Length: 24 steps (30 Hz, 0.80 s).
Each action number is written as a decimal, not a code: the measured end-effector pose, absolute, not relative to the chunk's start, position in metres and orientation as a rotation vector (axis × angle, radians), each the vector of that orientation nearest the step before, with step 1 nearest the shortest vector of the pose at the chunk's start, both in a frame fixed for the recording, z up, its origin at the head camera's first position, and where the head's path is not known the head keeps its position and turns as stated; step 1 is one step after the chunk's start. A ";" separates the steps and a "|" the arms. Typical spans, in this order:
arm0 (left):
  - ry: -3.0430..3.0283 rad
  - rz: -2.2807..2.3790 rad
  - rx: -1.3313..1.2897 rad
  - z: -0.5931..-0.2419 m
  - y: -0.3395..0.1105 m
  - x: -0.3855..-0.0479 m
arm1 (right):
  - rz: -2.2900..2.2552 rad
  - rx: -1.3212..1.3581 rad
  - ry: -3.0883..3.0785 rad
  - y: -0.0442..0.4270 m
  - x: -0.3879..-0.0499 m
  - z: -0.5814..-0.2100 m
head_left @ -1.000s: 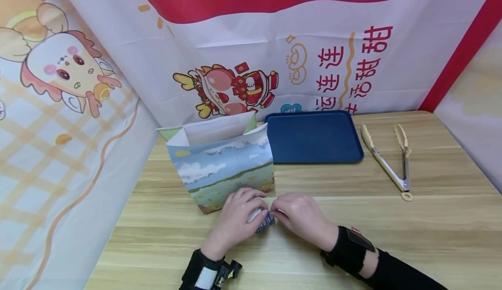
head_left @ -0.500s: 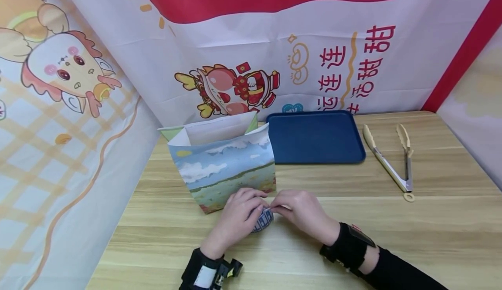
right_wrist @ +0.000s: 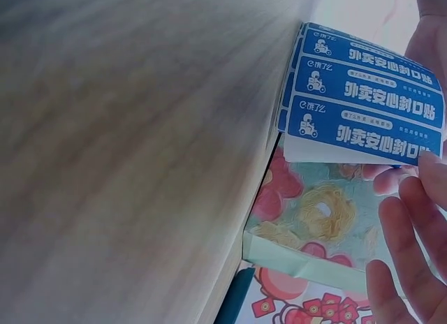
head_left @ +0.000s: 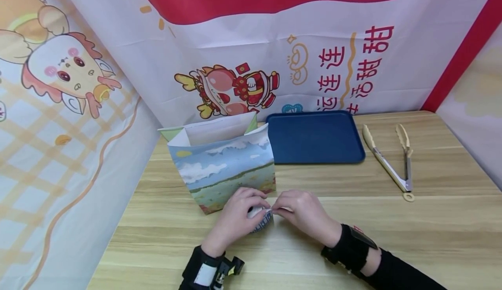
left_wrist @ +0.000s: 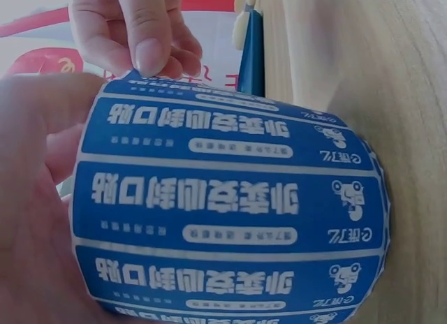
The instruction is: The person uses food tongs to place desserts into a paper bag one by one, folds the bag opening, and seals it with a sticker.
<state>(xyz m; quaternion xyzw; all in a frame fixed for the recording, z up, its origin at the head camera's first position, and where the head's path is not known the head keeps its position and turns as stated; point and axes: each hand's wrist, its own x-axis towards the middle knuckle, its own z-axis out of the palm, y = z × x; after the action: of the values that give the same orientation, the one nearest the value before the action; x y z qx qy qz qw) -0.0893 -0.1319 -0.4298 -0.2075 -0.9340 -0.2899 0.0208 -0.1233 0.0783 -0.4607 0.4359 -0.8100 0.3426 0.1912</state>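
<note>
A roll of blue stickers with white print (head_left: 262, 224) stands on the table in front of the paper bag (head_left: 231, 172). My left hand (head_left: 236, 214) grips it from the left. In the left wrist view the labels (left_wrist: 209, 205) run round the roll in rows. My right hand (head_left: 303, 214) pinches the strip's free edge at the top of the roll. The right wrist view shows the strip's end (right_wrist: 363, 132) with bare white backing below the last label, my right thumb on its corner. The right fingertips behind the strip are partly hidden.
The bag stands open at the top, close beyond my left hand. A blue tray (head_left: 313, 137) lies at the back of the table, beside the bag. To its right lie spread tongs (head_left: 392, 168). Printed cloth walls (head_left: 306, 33) border the table.
The left thumb shifted over the roll and back, and the roll turned slightly. The right hand has stayed almost in place, pinching the strip's edge. Bag, tray and tongs have not moved.
</note>
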 end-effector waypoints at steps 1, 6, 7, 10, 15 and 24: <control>-2.900 -0.902 -0.644 -0.429 -0.132 -0.089 | 0.963 1.222 -2.276 0.078 -0.123 -0.461; -2.921 -0.930 -0.639 -0.428 -0.132 -0.089 | 0.966 1.220 -2.294 0.079 -0.123 -0.461; -2.924 -0.935 -0.637 -0.428 -0.132 -0.089 | 0.966 1.221 -2.296 0.079 -0.123 -0.461; -2.928 -0.933 -0.629 -0.428 -0.131 -0.090 | 0.971 1.227 -2.303 0.080 -0.123 -0.461; -2.923 -0.907 -0.602 -0.428 -0.129 -0.089 | 0.971 1.231 -2.317 0.080 -0.122 -0.460; -2.905 -0.984 -0.493 -0.429 -0.127 -0.089 | 0.944 1.260 -2.297 0.080 -0.122 -0.459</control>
<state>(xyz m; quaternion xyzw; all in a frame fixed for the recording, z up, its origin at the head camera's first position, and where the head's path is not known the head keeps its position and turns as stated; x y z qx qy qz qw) -0.0886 -0.1268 -0.4288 -0.1588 -0.9350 -0.3166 0.0175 -0.1217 0.0797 -0.4595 0.4452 -0.8118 0.3337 0.1774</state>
